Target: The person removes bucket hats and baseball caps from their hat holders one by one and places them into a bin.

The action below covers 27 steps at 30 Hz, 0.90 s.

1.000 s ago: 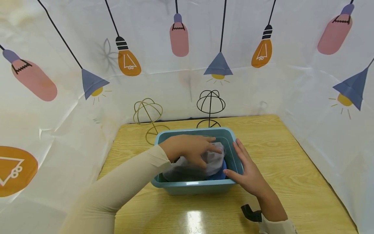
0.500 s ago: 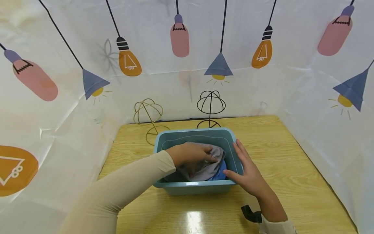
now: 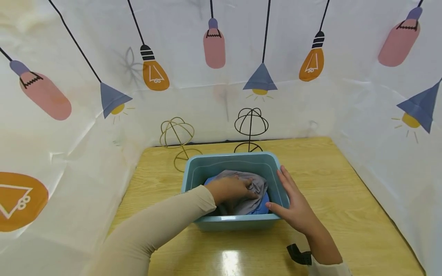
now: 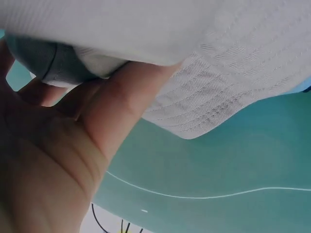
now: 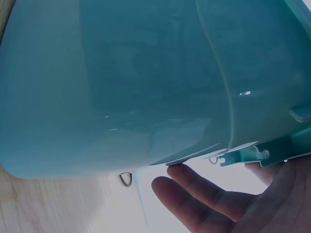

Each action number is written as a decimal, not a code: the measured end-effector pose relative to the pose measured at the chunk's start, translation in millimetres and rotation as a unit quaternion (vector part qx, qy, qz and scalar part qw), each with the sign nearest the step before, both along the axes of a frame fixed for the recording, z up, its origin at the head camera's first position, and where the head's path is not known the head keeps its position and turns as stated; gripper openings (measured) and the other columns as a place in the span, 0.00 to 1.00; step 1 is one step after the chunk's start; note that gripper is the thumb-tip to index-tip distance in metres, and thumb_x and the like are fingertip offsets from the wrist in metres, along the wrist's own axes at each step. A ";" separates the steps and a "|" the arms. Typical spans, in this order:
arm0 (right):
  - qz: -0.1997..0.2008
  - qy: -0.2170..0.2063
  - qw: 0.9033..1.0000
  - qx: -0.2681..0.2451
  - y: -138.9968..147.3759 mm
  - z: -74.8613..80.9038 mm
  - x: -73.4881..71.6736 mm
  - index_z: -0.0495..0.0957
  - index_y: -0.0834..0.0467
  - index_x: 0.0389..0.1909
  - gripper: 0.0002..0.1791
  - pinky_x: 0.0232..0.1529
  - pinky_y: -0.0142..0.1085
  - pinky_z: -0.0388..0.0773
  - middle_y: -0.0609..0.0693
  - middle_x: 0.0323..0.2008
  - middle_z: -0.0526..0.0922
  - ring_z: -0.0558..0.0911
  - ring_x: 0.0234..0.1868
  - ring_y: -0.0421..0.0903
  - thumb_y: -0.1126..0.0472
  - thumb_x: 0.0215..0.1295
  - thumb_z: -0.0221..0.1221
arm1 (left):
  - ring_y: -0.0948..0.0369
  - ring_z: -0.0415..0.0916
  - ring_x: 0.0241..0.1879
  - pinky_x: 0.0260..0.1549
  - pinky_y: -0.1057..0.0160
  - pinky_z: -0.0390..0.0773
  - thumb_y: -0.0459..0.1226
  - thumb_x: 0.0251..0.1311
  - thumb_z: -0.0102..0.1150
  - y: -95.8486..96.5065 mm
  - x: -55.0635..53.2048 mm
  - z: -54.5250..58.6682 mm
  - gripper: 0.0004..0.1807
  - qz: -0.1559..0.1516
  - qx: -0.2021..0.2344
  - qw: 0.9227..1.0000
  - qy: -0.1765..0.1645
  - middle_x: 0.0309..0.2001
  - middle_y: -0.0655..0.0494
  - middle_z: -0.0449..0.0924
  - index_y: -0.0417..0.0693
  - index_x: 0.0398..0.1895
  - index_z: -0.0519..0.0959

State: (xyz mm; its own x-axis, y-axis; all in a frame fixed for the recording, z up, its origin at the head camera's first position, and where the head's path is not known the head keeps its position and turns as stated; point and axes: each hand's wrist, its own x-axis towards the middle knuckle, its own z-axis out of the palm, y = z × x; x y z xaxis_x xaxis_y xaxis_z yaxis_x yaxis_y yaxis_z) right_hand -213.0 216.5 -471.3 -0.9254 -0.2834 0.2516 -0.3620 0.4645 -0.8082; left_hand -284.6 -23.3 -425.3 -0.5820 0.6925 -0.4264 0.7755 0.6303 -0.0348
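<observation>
A grey bucket hat [image 3: 257, 184] with a stitched brim [image 4: 204, 92] lies in a blue-green plastic basin [image 3: 238, 217], on top of blue fabric [image 3: 261, 205]. My left hand [image 3: 229, 189] reaches inside and grips the grey hat with bent fingers; in the left wrist view its fingers go in under the fabric and are partly hidden. A dark green piece [image 4: 51, 60] shows beside those fingers. My right hand [image 3: 293, 205] holds the basin's near right corner, thumb over the rim and fingers along the outside.
The basin stands on a wooden table [image 3: 345, 214]. Behind it are a gold wire stand [image 3: 177, 134] and a black wire stand [image 3: 251, 126]. White sheeting [image 3: 193, 99] printed with lamps surrounds the table at the back and sides.
My left hand has lowered from above the grey hat into the basin and closed its fingers on it, shifting slightly right. More blue fabric shows at the left. The right hand stays at the rim.
</observation>
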 end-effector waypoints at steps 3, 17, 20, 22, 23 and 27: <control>0.001 0.002 1.000 0.004 1.5 -2.3 0.5 0.44 0.48 0.85 0.56 0.66 0.80 0.51 0.38 0.85 0.35 0.42 0.84 0.62 0.52 0.64 0.71 | 0.40 0.63 0.75 0.73 0.41 0.66 0.49 0.77 0.54 2.3 -0.7 -4.3 0.31 -0.007 -0.006 1.000 0.009 0.82 0.52 0.54 0.80 0.79 0.61; 0.016 -0.001 1.000 -0.003 4.5 -2.7 -6.3 0.44 0.47 0.85 0.58 0.66 0.80 0.51 0.37 0.84 0.34 0.41 0.84 0.61 0.54 0.63 0.72 | 0.34 0.62 0.74 0.65 0.37 0.73 0.45 0.53 0.80 6.5 -4.4 -9.3 0.54 0.000 -0.038 0.999 0.025 0.83 0.51 0.51 0.85 0.79 0.58; 0.013 -0.001 1.000 -0.005 4.4 -3.7 -6.2 0.44 0.46 0.85 0.57 0.66 0.80 0.50 0.37 0.84 0.34 0.41 0.84 0.61 0.54 0.63 0.71 | 0.35 0.62 0.75 0.67 0.37 0.72 0.48 0.57 0.77 7.2 -4.5 -10.1 0.51 0.016 -0.031 0.999 0.019 0.83 0.52 0.52 0.83 0.79 0.58; 0.015 -0.003 1.000 -0.005 4.4 -4.2 -5.9 0.44 0.46 0.85 0.57 0.66 0.81 0.50 0.37 0.84 0.34 0.41 0.84 0.61 0.54 0.63 0.71 | 0.37 0.61 0.76 0.70 0.38 0.69 0.54 0.65 0.68 7.9 -4.7 -11.4 0.43 0.064 -0.008 0.998 -0.001 0.82 0.54 0.56 0.76 0.81 0.58; 0.016 -0.003 1.000 -0.005 4.5 -4.3 -5.6 0.44 0.46 0.85 0.57 0.66 0.81 0.50 0.37 0.84 0.34 0.41 0.84 0.62 0.54 0.63 0.71 | 0.38 0.60 0.77 0.71 0.39 0.67 0.56 0.69 0.62 8.3 -4.8 -12.0 0.39 0.078 0.002 0.997 -0.009 0.82 0.55 0.56 0.74 0.81 0.59; 0.017 -0.001 1.000 -0.001 4.3 -2.3 -5.7 0.44 0.47 0.85 0.57 0.65 0.81 0.50 0.38 0.84 0.34 0.41 0.84 0.62 0.54 0.63 0.71 | 0.39 0.59 0.77 0.73 0.39 0.64 0.62 0.76 0.44 9.0 -5.8 -12.8 0.32 0.092 0.016 0.995 -0.018 0.81 0.57 0.57 0.73 0.80 0.61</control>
